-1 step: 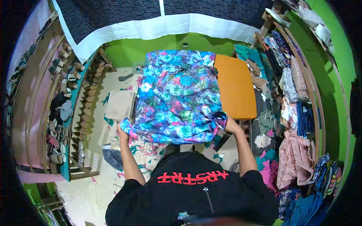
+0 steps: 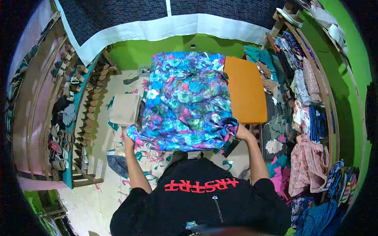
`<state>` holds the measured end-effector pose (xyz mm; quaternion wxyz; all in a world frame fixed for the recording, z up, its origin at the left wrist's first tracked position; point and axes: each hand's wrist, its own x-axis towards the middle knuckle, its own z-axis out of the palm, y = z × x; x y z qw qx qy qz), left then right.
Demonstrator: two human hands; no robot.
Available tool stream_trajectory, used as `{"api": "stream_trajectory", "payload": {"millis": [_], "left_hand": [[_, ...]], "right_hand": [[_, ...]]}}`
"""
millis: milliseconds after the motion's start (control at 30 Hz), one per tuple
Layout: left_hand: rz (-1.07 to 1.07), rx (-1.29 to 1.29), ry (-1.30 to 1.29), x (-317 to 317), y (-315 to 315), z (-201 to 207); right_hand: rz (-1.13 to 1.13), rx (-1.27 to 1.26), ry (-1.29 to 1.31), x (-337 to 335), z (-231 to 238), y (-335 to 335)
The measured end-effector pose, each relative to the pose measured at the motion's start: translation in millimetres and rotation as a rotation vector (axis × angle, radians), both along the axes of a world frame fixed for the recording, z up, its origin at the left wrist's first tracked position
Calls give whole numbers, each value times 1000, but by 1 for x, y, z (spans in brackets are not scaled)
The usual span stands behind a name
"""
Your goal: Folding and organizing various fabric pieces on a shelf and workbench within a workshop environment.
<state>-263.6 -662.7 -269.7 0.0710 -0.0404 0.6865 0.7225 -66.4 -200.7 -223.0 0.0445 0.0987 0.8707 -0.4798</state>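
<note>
Cloth: floral fabric [image 2: 185, 102] spread over the orange table [image 2: 246, 94], covering its left part.
Left hand [image 2: 128, 138]: clamped on the fabric's near-left corner.
Right hand [image 2: 241, 131]: clamped on the bunched near-right corner.

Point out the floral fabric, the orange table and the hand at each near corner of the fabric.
floral fabric [image 2: 185, 102], head view, middle of the spread cloth.
orange table [image 2: 246, 94], head view, bare top right of the cloth.
left hand [image 2: 128, 138], head view, back of hand.
right hand [image 2: 242, 133], head view, back of hand.
</note>
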Motion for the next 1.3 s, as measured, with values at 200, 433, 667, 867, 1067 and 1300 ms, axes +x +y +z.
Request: {"api": "stream_trajectory", "payload": {"millis": [200, 433, 667, 867, 1067, 1300], "left_hand": [[-114, 59, -80, 31, -14, 11], [-1, 332, -204, 20, -16, 46], [-272, 124, -59, -101, 67, 130], [-225, 284, -16, -255, 143, 78], [-376, -481, 539, -280, 154, -32], [-728, -984, 914, -207, 98, -6]], "right_hand": [[201, -104, -213, 56, 14, -17], [272, -59, -354, 42, 62, -11], [24, -217, 117, -73, 54, 96], [-561, -70, 97, -249, 21, 148], [-573, 386, 419, -239, -54, 121], [-234, 854, -9, -136, -43, 113]]}}
